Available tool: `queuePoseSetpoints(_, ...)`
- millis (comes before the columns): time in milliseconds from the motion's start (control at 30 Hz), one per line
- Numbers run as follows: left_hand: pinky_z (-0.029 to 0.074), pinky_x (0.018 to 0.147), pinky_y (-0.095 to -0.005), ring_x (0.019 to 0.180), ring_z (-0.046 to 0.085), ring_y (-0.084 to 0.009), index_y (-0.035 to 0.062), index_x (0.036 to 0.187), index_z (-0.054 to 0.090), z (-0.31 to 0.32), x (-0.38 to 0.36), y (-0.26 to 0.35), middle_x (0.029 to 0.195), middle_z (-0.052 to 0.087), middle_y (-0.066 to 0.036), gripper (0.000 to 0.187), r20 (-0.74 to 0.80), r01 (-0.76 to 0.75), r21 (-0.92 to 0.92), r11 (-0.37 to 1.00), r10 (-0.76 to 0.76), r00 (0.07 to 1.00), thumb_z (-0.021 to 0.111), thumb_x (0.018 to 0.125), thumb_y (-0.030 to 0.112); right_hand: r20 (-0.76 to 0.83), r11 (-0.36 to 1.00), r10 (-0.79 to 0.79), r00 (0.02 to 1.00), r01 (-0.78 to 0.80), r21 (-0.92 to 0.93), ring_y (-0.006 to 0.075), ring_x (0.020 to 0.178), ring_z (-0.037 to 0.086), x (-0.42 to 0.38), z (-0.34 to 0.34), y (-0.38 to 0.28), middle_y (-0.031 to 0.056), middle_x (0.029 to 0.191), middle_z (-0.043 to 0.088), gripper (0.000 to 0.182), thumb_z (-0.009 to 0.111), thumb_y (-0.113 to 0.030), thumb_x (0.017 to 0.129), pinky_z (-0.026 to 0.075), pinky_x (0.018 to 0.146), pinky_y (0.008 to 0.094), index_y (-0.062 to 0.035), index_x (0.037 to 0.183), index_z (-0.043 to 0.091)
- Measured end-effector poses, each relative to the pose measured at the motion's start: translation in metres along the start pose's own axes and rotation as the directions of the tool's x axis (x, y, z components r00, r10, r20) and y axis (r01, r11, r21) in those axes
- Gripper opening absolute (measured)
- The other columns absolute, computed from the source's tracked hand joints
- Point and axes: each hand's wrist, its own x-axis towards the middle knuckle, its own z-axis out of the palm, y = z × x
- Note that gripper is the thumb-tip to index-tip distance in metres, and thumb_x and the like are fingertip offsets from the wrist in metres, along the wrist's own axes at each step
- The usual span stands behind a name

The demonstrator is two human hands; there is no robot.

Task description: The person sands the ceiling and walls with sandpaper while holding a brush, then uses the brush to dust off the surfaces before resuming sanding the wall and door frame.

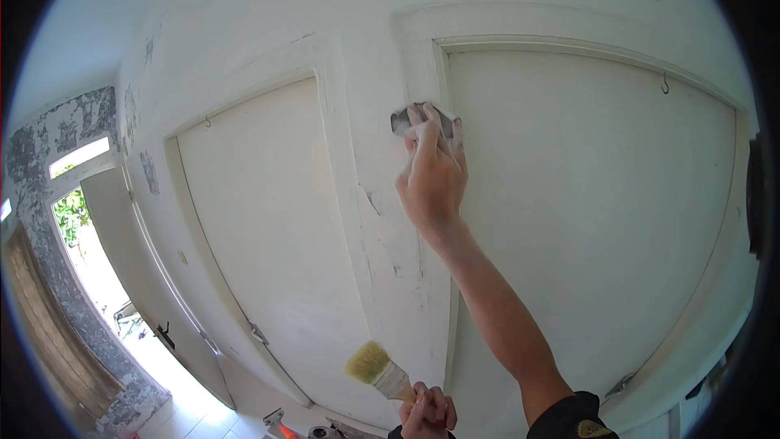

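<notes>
My right hand [435,158] is raised to the white wall strip [382,195] between two closed doors. Its fingers press a dark, curved sheet or pad [400,122] against the wall, beside the right door's frame. Low in the view, my left hand [428,410] grips the wooden handle of a wide paint brush [382,366], whose yellowish bristles point up and to the left. Cracks and grey marks [370,199] run down the wall below my right hand.
The left door [268,211] and right door [593,195] are white, with small hooks near their tops. An open door [142,268] stands at far left beside a brown curtain [53,325]. An orange-handled tool [284,429] lies at the bottom.
</notes>
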Motion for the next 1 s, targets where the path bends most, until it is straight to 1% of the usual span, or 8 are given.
queuePoseSetpoints(100, 0.035, 0.034, -0.0254, 0.044, 0.034, -0.0123, 0.0104, 0.074, 0.042, 0.000, -0.002, 0.003, 0.061, 0.035, -0.001, 0.028, -0.055, 0.089, -0.046, 0.995, -0.092, 0.994, 0.048, 0.101, 0.016, -0.019, 1.000, -0.019, 1.000, 0.018, -0.017, 0.0254, 0.125, 0.055, 0.010, 0.002, 0.002, 0.0157, 0.116, 0.068, 0.017, 0.058, 0.007, 0.084, 0.030, 0.113, 0.0482, -0.0012, 0.094, 0.047)
queuePoseSetpoints(300, 0.037, 0.036, -0.0254, 0.047, 0.036, -0.0138, 0.0100, 0.067, 0.036, -0.003, 0.004, -0.005, 0.062, 0.033, -0.002, 0.036, -0.059, -0.024, 0.000, 1.000, 0.024, 0.998, 0.045, 0.102, 0.015, -0.019, 1.000, -0.006, 1.000, 0.006, 0.011, 0.0255, 0.124, 0.056, 0.003, 0.002, -0.002, 0.0149, 0.116, 0.068, 0.020, 0.057, 0.008, 0.082, 0.029, 0.113, 0.0482, 0.0000, 0.098, 0.048)
queuePoseSetpoints(533, 0.036, 0.036, -0.0264, 0.047, 0.034, -0.0134, 0.0099, 0.070, 0.036, -0.001, -0.001, 0.003, 0.062, 0.034, -0.002, 0.033, -0.028, 0.055, -0.095, 0.994, -0.058, 0.998, 0.045, 0.102, 0.015, 0.035, 0.998, 0.061, 0.998, -0.062, 0.034, 0.0261, 0.123, 0.056, 0.027, 0.005, 0.001, 0.0166, 0.115, 0.068, 0.021, 0.058, 0.008, 0.082, 0.030, 0.113, 0.0485, -0.0003, 0.098, 0.048)
queuePoseSetpoints(600, 0.035, 0.035, -0.0268, 0.046, 0.032, -0.0135, 0.0087, 0.074, 0.039, 0.002, -0.002, 0.002, 0.062, 0.035, -0.002, 0.029, -0.024, -0.019, -0.087, 0.996, 0.017, 1.000, 0.045, 0.102, 0.015, -0.058, 1.000, -0.017, 0.998, 0.017, 0.005, 0.0266, 0.123, 0.056, 0.015, 0.010, -0.001, 0.0167, 0.115, 0.068, 0.020, 0.060, 0.006, 0.082, 0.030, 0.113, 0.0488, -0.0006, 0.097, 0.049)
queuePoseSetpoints(733, 0.034, 0.034, -0.0262, 0.047, 0.033, -0.0131, 0.0082, 0.077, 0.041, -0.006, -0.001, -0.002, 0.062, 0.035, -0.001, 0.026, 0.044, 0.037, -0.014, 0.999, -0.036, 0.998, 0.045, 0.102, 0.015, -0.032, 0.996, -0.080, 0.996, 0.078, -0.046, 0.0269, 0.123, 0.056, 0.023, 0.006, 0.006, 0.0169, 0.114, 0.068, 0.018, 0.060, 0.004, 0.083, 0.030, 0.113, 0.0488, -0.0009, 0.096, 0.049)
queuePoseSetpoints(833, 0.032, 0.033, -0.0249, 0.044, 0.031, -0.0130, 0.0086, 0.079, 0.045, -0.003, 0.002, -0.007, 0.061, 0.035, 0.000, 0.023, -0.050, 0.058, -0.068, 0.996, -0.062, 0.997, 0.045, 0.102, 0.014, 0.016, 1.000, 0.017, 1.000, -0.017, 0.002, 0.0261, 0.124, 0.056, 0.059, 0.013, 0.005, 0.0159, 0.115, 0.068, 0.016, 0.060, 0.004, 0.084, 0.031, 0.113, 0.0487, -0.0021, 0.095, 0.050)
queuePoseSetpoints(900, 0.032, 0.032, -0.0244, 0.043, 0.031, -0.0128, 0.0095, 0.079, 0.046, -0.015, 0.011, -0.018, 0.059, 0.035, 0.000, 0.023, 0.146, -0.153, -0.049, 0.987, 0.159, 0.976, 0.046, 0.102, 0.014, -0.040, 0.997, -0.081, 0.996, 0.081, 0.008, 0.0263, 0.120, 0.059, 0.047, 0.014, 0.010, 0.0168, 0.111, 0.069, 0.018, 0.060, 0.003, 0.083, 0.032, 0.112, 0.0487, -0.0019, 0.097, 0.049)
queuePoseSetpoints(1000, 0.034, 0.032, -0.0245, 0.043, 0.031, -0.0131, 0.0096, 0.076, 0.045, 0.000, 0.005, -0.008, 0.057, 0.034, -0.001, 0.026, -0.005, 0.035, 0.008, 0.999, -0.035, 0.999, 0.045, 0.102, 0.014, -0.023, 0.993, -0.117, 0.993, 0.116, -0.036, 0.0261, 0.118, 0.060, 0.019, 0.009, 0.018, 0.0174, 0.110, 0.069, 0.019, 0.060, 0.002, 0.084, 0.032, 0.112, 0.0486, -0.0013, 0.099, 0.049)
